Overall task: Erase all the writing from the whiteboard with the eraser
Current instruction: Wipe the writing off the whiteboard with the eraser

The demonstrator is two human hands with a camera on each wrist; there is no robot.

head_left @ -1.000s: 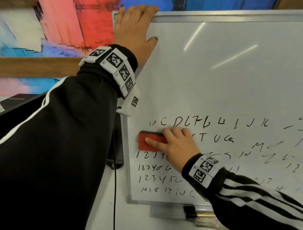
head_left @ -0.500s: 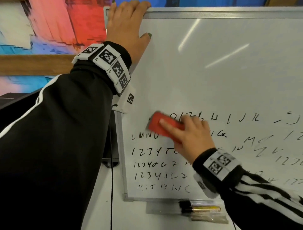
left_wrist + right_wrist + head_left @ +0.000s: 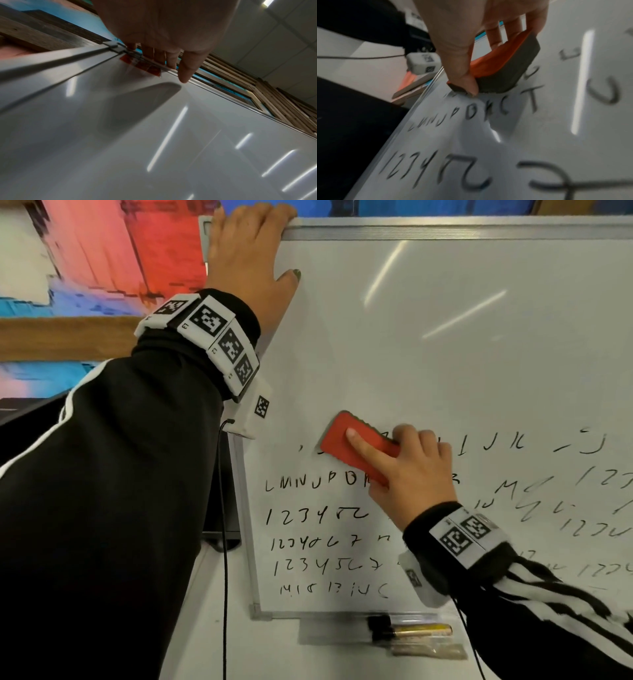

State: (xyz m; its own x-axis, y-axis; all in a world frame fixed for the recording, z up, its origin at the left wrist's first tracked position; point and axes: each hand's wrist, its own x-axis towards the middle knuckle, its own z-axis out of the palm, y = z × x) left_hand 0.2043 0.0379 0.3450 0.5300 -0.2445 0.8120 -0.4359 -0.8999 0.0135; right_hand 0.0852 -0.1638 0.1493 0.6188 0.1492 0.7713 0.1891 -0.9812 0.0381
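A whiteboard (image 3: 428, 364) fills the head view; its upper half is bare and rows of black letters and numbers (image 3: 315, 517) cover the lower part. My right hand (image 3: 407, 474) grips a red eraser (image 3: 356, 446) with a dark felt pad (image 3: 508, 70), pressed at a slant on the left end of the top row of letters. The thumb and fingers pinch its sides in the right wrist view. My left hand (image 3: 250, 258) holds the board's top left corner, fingers hooked over the frame (image 3: 102, 50), thumb (image 3: 187, 70) on the board face.
A clear pouch with markers (image 3: 407, 633) lies on the white table below the board's bottom edge. A black cable (image 3: 224, 542) hangs beside the board's left frame. A dark box (image 3: 219, 491) sits left of the board, a painted wall behind.
My right hand carried the eraser up from the second row to the top row and tilted it; the first letters there are wiped away. My left hand stayed on the corner.
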